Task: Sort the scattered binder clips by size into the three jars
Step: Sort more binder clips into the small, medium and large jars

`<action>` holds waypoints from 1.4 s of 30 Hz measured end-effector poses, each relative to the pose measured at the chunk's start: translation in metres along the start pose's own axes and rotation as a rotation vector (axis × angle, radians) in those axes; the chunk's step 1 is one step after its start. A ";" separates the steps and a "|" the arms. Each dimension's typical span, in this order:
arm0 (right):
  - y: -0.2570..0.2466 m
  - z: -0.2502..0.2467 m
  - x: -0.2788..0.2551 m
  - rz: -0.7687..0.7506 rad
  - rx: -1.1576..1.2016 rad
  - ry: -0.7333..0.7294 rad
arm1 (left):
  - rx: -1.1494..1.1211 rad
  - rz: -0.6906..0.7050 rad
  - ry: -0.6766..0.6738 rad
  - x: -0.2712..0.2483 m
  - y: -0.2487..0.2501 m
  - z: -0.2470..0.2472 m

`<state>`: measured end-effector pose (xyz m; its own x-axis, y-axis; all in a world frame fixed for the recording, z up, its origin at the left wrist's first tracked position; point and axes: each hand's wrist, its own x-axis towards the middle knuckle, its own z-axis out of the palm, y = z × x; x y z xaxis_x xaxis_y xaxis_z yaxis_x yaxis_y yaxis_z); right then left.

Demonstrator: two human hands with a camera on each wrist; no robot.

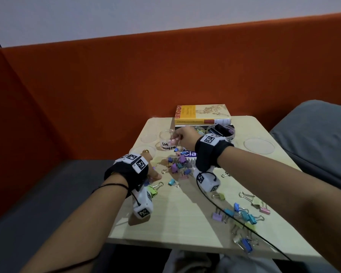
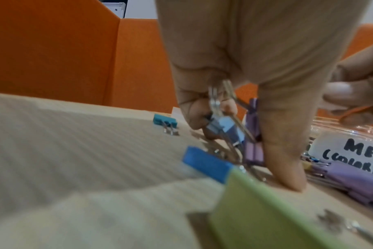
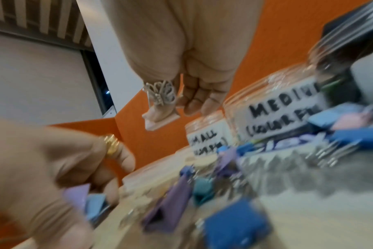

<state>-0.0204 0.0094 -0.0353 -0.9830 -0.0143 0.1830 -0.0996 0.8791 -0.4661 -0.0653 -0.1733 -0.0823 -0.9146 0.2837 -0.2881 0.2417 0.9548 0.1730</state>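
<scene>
Right hand (image 1: 182,135): fingers pinch a pink clip (image 1: 172,142) over the small jar (image 1: 165,139), frame centre.
Left hand (image 1: 149,164): fingers curled round a blue clip (image 2: 225,125), thumb on tabletop (image 1: 185,209).
Loose clips (image 1: 242,214): lower right.

The right hand (image 1: 182,135) pinches a small pink clip (image 3: 158,118) by its wire handles, body hanging down, above the small jar (image 1: 165,139) with a label reading "SM… COLORFUL". Beside that grip stand the medium jar (image 3: 273,107), holding coloured clips, and, further off, a jar of black clips (image 1: 221,133). The left hand (image 1: 149,168) holds a light-blue clip (image 2: 225,125) and a purple clip (image 2: 253,134) low over the table. Between the two grips lies a heap of purple and blue clips (image 1: 177,163); more clips (image 1: 242,215) lie scattered well behind the right wrist.
</scene>
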 end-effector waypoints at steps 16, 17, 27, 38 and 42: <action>0.067 -0.040 -0.001 0.365 0.206 0.259 | -0.652 0.280 0.307 -0.001 0.098 -0.054; 0.067 -0.039 -0.001 0.341 0.200 0.236 | -0.657 0.265 0.305 0.005 0.105 -0.056; 0.082 -0.041 -0.002 0.175 0.127 0.075 | -0.548 0.135 0.249 0.051 0.143 -0.049; 0.080 -0.036 0.000 0.155 0.014 0.029 | -0.188 0.279 0.222 0.048 0.149 -0.045; 0.072 -0.034 -0.009 0.099 0.001 0.103 | -0.105 0.295 0.348 0.027 0.124 -0.058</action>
<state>-0.0138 0.0892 -0.0406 -0.9670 0.1213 0.2238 -0.0032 0.8733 -0.4872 -0.0785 -0.0526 -0.0144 -0.8702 0.4784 0.1179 0.4905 0.8183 0.2996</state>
